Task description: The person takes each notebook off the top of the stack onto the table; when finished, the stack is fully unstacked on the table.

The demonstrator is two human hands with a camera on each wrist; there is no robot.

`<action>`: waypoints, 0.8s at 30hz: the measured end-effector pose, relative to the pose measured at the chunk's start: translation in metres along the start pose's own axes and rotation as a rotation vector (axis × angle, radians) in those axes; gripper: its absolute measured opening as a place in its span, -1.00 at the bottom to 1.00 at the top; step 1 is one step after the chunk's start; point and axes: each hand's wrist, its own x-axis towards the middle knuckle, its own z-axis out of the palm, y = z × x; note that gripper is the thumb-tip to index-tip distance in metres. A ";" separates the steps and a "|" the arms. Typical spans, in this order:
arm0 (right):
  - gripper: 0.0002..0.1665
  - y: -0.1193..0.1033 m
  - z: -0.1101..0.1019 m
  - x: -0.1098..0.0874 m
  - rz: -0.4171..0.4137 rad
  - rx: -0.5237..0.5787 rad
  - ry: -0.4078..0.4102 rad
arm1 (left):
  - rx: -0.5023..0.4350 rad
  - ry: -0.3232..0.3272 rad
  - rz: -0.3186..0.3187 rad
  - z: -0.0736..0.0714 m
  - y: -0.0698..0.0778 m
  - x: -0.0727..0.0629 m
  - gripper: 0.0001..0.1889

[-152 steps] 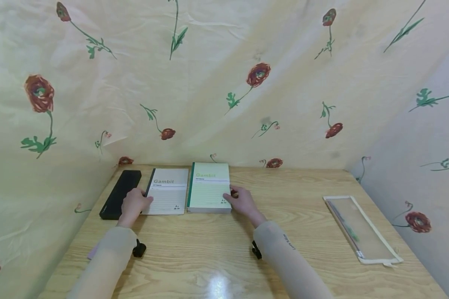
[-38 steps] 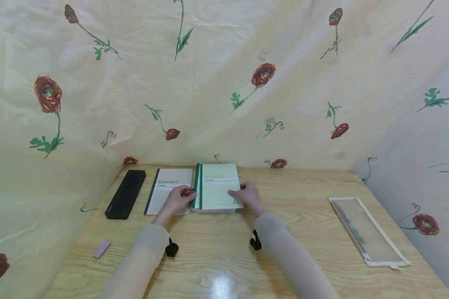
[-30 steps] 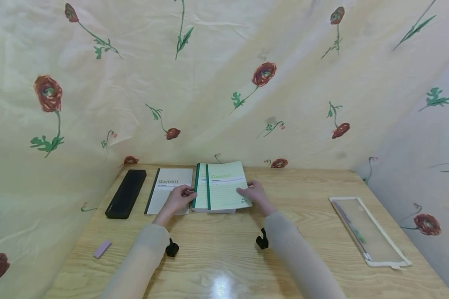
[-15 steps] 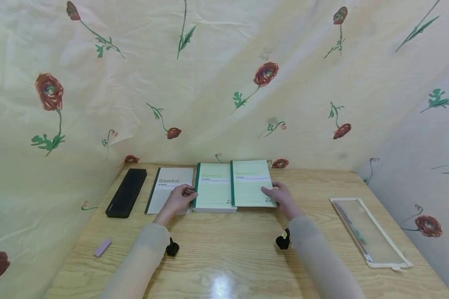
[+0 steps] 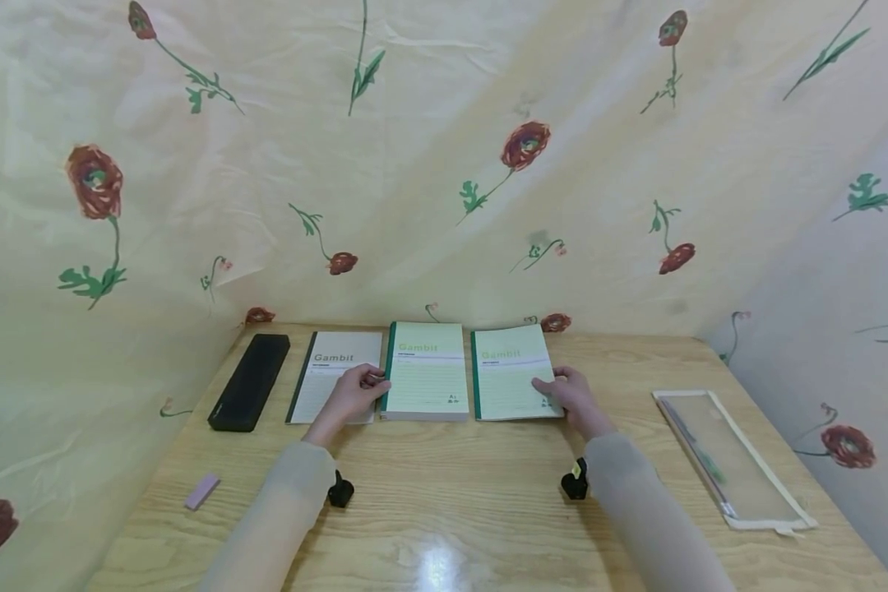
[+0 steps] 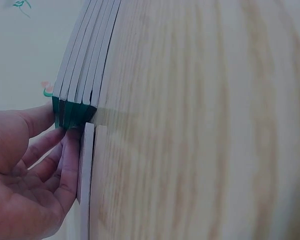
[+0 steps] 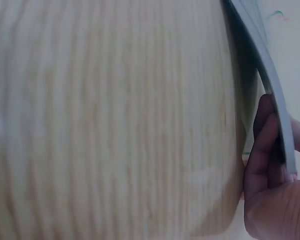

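In the head view, a stack of green-spined notebooks [image 5: 425,382] lies at the back middle of the table. My left hand [image 5: 353,393] touches its spine at the lower left with thumb and fingertips; the left wrist view shows the green spines [image 6: 75,112] against bent fingers. That hand is over the right part of a grey notebook with a dark spine [image 5: 324,382]. My right hand [image 5: 575,399] pinches the right edge of a single green notebook [image 5: 511,370], thumb on the cover. Fingers [image 7: 266,142] sit under its raised, bowed edge in the right wrist view.
A black case [image 5: 250,382] lies left of the grey notebook, and a lilac eraser-like block [image 5: 202,492] nearer the front. At the right is a see-through zip pouch [image 5: 736,460] with pens inside. A flowered cloth [image 5: 414,164] hangs behind the table [image 5: 444,485].
My right hand has drawn the top green notebook off the stack to the right and lowered it beside the stack. My left hand moved earlier from the black case to the stack's spine.
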 end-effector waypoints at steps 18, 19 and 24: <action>-0.38 -0.007 0.014 -0.015 -0.203 -0.418 0.135 | -0.012 0.003 -0.014 0.001 -0.002 0.001 -0.70; -0.38 -0.007 0.014 -0.015 -0.203 -0.431 0.136 | -0.012 0.003 -0.014 0.001 -0.002 0.001 -0.70; -0.36 -0.008 0.014 -0.017 -0.205 -0.506 0.144 | -0.010 0.000 -0.008 0.001 -0.002 0.002 -0.70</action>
